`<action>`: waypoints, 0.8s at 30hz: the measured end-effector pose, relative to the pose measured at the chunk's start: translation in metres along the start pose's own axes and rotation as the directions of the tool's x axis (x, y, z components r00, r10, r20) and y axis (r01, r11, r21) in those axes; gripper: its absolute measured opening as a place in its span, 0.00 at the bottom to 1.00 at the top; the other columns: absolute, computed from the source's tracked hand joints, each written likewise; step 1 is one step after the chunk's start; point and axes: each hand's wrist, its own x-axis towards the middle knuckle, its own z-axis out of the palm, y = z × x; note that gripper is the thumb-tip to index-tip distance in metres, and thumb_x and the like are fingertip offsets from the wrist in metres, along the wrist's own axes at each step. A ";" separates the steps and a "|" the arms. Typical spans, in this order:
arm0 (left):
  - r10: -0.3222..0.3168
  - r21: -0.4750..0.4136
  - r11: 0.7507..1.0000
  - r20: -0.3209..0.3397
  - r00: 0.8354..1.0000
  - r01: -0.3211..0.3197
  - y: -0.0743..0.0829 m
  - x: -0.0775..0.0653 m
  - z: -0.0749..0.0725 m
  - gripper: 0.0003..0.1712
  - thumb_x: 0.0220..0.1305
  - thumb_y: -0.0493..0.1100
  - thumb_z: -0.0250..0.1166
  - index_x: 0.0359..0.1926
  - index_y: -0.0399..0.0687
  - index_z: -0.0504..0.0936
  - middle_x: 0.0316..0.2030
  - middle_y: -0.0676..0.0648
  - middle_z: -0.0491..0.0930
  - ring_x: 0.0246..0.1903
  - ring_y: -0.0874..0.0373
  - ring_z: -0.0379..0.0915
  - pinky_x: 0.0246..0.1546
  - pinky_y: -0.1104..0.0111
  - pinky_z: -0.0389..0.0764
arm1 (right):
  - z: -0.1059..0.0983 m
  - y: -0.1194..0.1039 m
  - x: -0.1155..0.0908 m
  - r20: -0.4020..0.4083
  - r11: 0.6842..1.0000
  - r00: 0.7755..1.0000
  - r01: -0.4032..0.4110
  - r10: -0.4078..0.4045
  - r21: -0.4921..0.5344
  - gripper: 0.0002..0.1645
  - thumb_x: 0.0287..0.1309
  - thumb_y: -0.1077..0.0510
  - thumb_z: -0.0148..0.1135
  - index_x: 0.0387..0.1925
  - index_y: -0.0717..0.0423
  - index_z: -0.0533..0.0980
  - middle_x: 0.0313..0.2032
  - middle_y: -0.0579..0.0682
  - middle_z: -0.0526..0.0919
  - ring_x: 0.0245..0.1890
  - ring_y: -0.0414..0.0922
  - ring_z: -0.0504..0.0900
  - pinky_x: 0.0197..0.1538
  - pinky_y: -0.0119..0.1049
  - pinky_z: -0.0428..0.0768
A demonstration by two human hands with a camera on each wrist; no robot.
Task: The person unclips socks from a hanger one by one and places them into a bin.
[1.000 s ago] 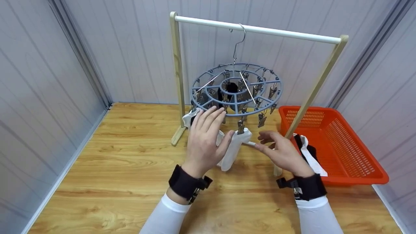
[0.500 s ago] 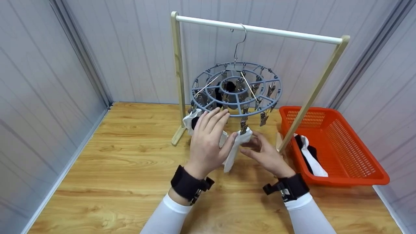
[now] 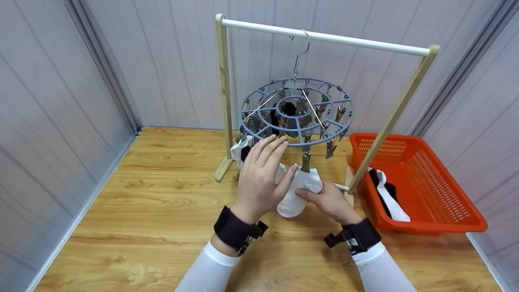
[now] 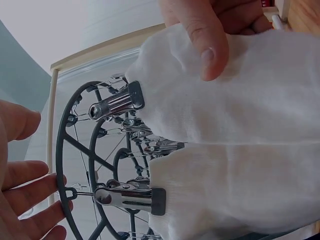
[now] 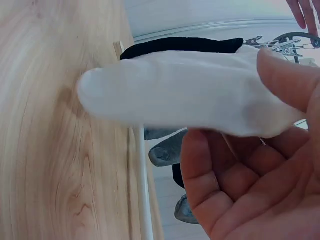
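A white sock (image 3: 292,202) hangs from a metal clip (image 3: 306,161) on the round grey clip hanger (image 3: 299,136). My right hand (image 3: 334,202) holds this sock near its top, thumb in front and fingers behind it. In the left wrist view, a second white sock (image 4: 235,185) hangs from its own clip alongside. My left hand (image 3: 259,182) is raised at the hanger's near rim, fingers extended, with fingertips at the ring in the left wrist view. The right wrist view shows a black sock (image 5: 182,46) behind the held one, and grey socks (image 5: 167,151) farther back.
The hanger hooks over the white rod (image 3: 365,44) of a wooden-legged stand (image 3: 399,105). An orange basket (image 3: 442,182) stands at the right, holding black and white socks (image 3: 389,196). Bare clips (image 3: 331,149) dangle along the hanger's right side. Panel walls surround the wooden table (image 3: 162,202).
My right hand has moved left to the white sock and taken hold of it. The sock has turned its broad side toward the head camera. My left hand has hardly moved.
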 end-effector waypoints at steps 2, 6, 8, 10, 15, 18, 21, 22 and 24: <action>-0.003 0.000 1.000 0.004 1.000 0.003 0.000 0.000 0.000 0.30 0.79 0.48 0.70 0.71 0.34 0.81 0.70 0.38 0.82 0.76 0.43 0.71 0.81 0.49 0.67 | 0.000 -0.001 -0.001 -0.012 1.000 1.000 0.002 -0.002 -0.012 0.24 0.74 0.49 0.75 0.57 0.64 0.87 0.49 0.55 0.92 0.49 0.48 0.88 0.53 0.39 0.87; -0.016 -0.004 1.000 0.013 1.000 0.016 0.000 0.000 -0.001 0.30 0.79 0.49 0.70 0.72 0.34 0.81 0.71 0.39 0.81 0.76 0.42 0.71 0.82 0.53 0.65 | 0.000 -0.004 -0.002 -0.015 1.000 1.000 0.015 -0.015 -0.016 0.22 0.74 0.51 0.74 0.55 0.66 0.88 0.47 0.56 0.93 0.47 0.47 0.88 0.52 0.37 0.86; -0.019 -0.008 1.000 0.009 1.000 0.019 0.000 -0.001 -0.001 0.31 0.79 0.48 0.70 0.72 0.34 0.80 0.72 0.38 0.80 0.76 0.41 0.71 0.82 0.54 0.64 | -0.001 -0.005 -0.003 -0.005 0.999 1.000 0.025 -0.026 -0.021 0.22 0.74 0.51 0.74 0.56 0.65 0.88 0.49 0.56 0.93 0.48 0.47 0.88 0.54 0.36 0.86; -0.018 -0.015 1.000 0.002 1.000 0.018 0.000 0.000 -0.001 0.31 0.79 0.48 0.71 0.72 0.33 0.80 0.73 0.38 0.79 0.77 0.42 0.70 0.82 0.53 0.65 | -0.001 -0.006 -0.004 0.003 0.999 0.999 0.033 -0.033 -0.033 0.22 0.75 0.51 0.74 0.57 0.64 0.88 0.50 0.56 0.93 0.49 0.47 0.88 0.55 0.37 0.86; -0.002 -0.026 1.000 -0.013 1.000 0.002 0.001 0.000 -0.002 0.30 0.78 0.46 0.71 0.71 0.32 0.81 0.74 0.36 0.78 0.78 0.41 0.68 0.83 0.52 0.65 | -0.002 -0.009 -0.006 0.015 0.998 0.999 0.036 -0.036 -0.056 0.22 0.75 0.49 0.73 0.57 0.63 0.88 0.50 0.55 0.93 0.50 0.48 0.88 0.55 0.38 0.86; 0.011 -0.026 1.000 -0.019 1.000 -0.012 0.001 0.000 -0.002 0.29 0.78 0.45 0.71 0.71 0.32 0.81 0.74 0.36 0.78 0.78 0.41 0.68 0.81 0.49 0.67 | -0.003 -0.010 -0.006 0.020 0.997 0.999 0.040 -0.039 -0.069 0.22 0.76 0.49 0.73 0.57 0.62 0.88 0.50 0.54 0.93 0.51 0.48 0.89 0.56 0.39 0.86; 0.023 -0.033 0.999 -0.034 0.999 -0.024 0.001 0.001 -0.002 0.27 0.78 0.44 0.71 0.70 0.32 0.82 0.73 0.36 0.78 0.78 0.40 0.69 0.80 0.47 0.68 | -0.003 -0.011 -0.006 0.028 0.996 0.999 0.049 -0.047 -0.072 0.22 0.76 0.48 0.73 0.58 0.62 0.88 0.51 0.54 0.93 0.51 0.48 0.89 0.57 0.40 0.86; 0.026 -0.035 0.999 -0.040 0.999 -0.028 0.001 0.001 -0.002 0.27 0.78 0.44 0.71 0.69 0.33 0.82 0.73 0.36 0.79 0.78 0.40 0.69 0.80 0.46 0.69 | -0.003 -0.012 -0.006 0.031 0.996 0.998 0.051 -0.049 -0.071 0.22 0.76 0.48 0.73 0.57 0.61 0.88 0.51 0.54 0.93 0.51 0.48 0.89 0.56 0.40 0.86; 0.033 -0.043 0.998 -0.056 0.998 -0.035 0.001 0.001 -0.002 0.26 0.77 0.43 0.71 0.68 0.33 0.83 0.73 0.37 0.79 0.78 0.40 0.70 0.80 0.46 0.69 | -0.003 -0.012 -0.006 0.035 0.996 0.998 0.054 -0.051 -0.074 0.21 0.76 0.48 0.73 0.57 0.61 0.88 0.50 0.53 0.93 0.50 0.48 0.89 0.55 0.40 0.87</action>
